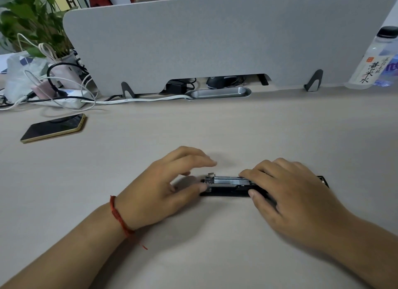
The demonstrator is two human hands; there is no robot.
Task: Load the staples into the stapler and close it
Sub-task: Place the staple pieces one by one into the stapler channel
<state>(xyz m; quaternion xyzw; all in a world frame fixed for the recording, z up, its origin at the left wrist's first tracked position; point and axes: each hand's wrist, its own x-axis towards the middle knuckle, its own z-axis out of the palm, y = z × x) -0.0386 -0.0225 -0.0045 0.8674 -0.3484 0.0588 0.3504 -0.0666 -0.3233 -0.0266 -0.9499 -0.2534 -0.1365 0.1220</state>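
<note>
A black stapler lies flat on the beige desk, opened out, with its silver metal staple channel facing up. My right hand covers the stapler's right half, thumb against its front side and fingertips on the channel. My left hand rests at the stapler's left end, its thumb touching the black base near the metal front, its fingers spread above the desk. I cannot tell whether staples lie in the channel. A red string bracelet circles my left wrist.
A phone lies face up at the left. Cables and a white power strip crowd the back left by a potted plant. A grey divider panel stands behind. A water bottle stands at the far right.
</note>
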